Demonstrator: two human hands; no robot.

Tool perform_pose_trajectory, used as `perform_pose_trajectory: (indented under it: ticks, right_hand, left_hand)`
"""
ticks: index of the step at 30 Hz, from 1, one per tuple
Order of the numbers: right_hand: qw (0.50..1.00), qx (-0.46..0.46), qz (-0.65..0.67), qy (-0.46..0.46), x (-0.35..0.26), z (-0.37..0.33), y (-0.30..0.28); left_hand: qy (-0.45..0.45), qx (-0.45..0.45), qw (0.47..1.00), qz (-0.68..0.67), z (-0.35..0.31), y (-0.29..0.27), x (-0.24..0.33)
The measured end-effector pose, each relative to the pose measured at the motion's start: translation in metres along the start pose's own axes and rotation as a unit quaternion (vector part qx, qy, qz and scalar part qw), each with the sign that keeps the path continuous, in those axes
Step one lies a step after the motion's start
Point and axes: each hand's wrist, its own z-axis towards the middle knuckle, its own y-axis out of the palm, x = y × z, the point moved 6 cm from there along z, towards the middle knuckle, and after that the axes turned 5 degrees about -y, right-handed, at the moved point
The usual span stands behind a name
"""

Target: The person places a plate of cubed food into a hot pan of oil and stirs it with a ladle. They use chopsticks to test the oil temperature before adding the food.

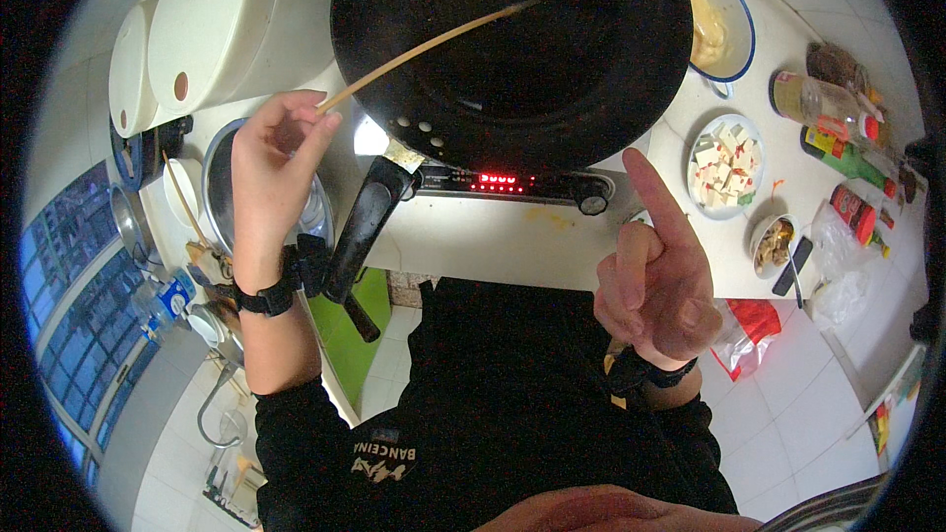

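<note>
In my left hand [276, 163] is a long, thin wooden chopstick [424, 47], pinched near its lower end; whether a second one lies behind it I cannot tell. Its far tip reaches over the middle of a large black wok [611, 69]. The wok sits on an induction cooker [453, 183] with a lit red display and a knob. Its black handle [367, 222] points down toward me, beside my left wrist. My right hand [662, 281] is near the cooker's right end, index finger stretched toward the wok's rim, other fingers curled, nothing visible in it.
Right of the wok are a blue-rimmed bowl [744, 39] with something yellowish, a plate of white cubes [725, 166], a small bowl [773, 244] with a spoon, and several bottles [828, 106]. White lidded containers [212, 15] and a metal lid [219, 163] stand left.
</note>
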Motion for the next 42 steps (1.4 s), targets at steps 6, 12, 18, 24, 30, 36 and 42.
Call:
perform_pose_trajectory:
  ticks: [6,12,18,24,30,36,42]
  right_hand:
    - [1.000,-0.006,0.004,0.004,0.0007,-0.0022,0.0000]
    - [1.000,0.014,0.012,0.019,0.0019,-0.0039,-0.0048]
    - [1.000,0.001,0.012,-0.006,0.0016,-0.0020,-0.0019]
    - [1.000,-0.013,0.003,-0.012,0.0022,-0.0008,-0.0007]
    - [1.000,0.018,0.000,-0.010,0.0026,-0.0030,-0.0030]
    - [0.999,0.024,-0.033,0.006,-0.0002,-0.0034,-0.0029]
    - [1.000,0.012,-0.007,-0.006,-0.0005,-0.0045,-0.0010]
  left_hand:
    - [-0.005,0.000,1.000,-0.004,-0.0018,0.0002,0.0010]
    - [-0.003,-0.001,1.000,0.000,-0.0018,0.0003,0.0013]
    - [-0.006,0.003,1.000,0.007,-0.0026,-0.0008,0.0030]
    - [-0.007,0.003,1.000,0.002,-0.0013,-0.0008,0.0032]
    - [-0.008,0.006,1.000,0.011,-0.0016,-0.0016,0.0022]
    - [-0.003,0.007,1.000,0.010,-0.0022,-0.0014,0.0032]
    - [-0.003,0.009,1.000,0.014,-0.0036,-0.0018,0.0028]
